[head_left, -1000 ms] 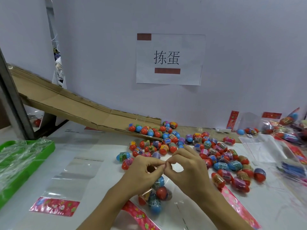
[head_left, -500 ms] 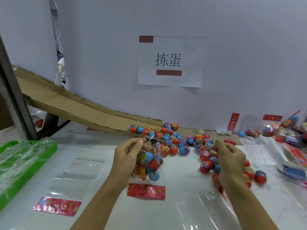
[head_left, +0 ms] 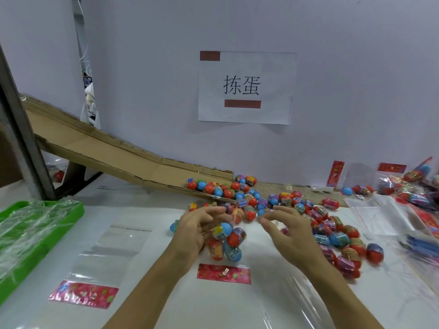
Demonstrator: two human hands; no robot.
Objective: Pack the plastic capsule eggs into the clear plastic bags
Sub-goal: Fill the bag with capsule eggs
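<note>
Eggs (head_left: pixel 294 205) lie in a loose heap on the table (head_left: pixel 166 233), spilling from the foot of the cardboard chute (head_left: pixel 114 153) and spreading away from it to the right. A part-filled bag (head_left: pixel 225 243) hangs just in front of the chute's foot, with several eggs showing through its film and its red header strip (head_left: pixel 223 273) lying flat on the table beneath. The left hand (head_left: pixel 192 231) holds the bag at its upper left side, fingers curled round the film near the mouth. The right hand (head_left: pixel 288 233) hovers just right of the bag with fingers loosely spread and thumb near forefinger; it seems to hold nothing, though the motion blur leaves that uncertain. An empty bag (head_left: pixel 107 255) lies flat to the left of the chute's foot, toward the green tray (head_left: pixel 69 214), and filled bags (head_left: pixel 413 186) are heaped at the far right.

The risks, as I judge them: the bag hangs from one hand only, so its mouth may sag shut or tip and let eggs roll out. Round eggs pushed against slack film can slip aside. A reach into the heap could also knock loose eggs rolling toward the table edge.
</note>
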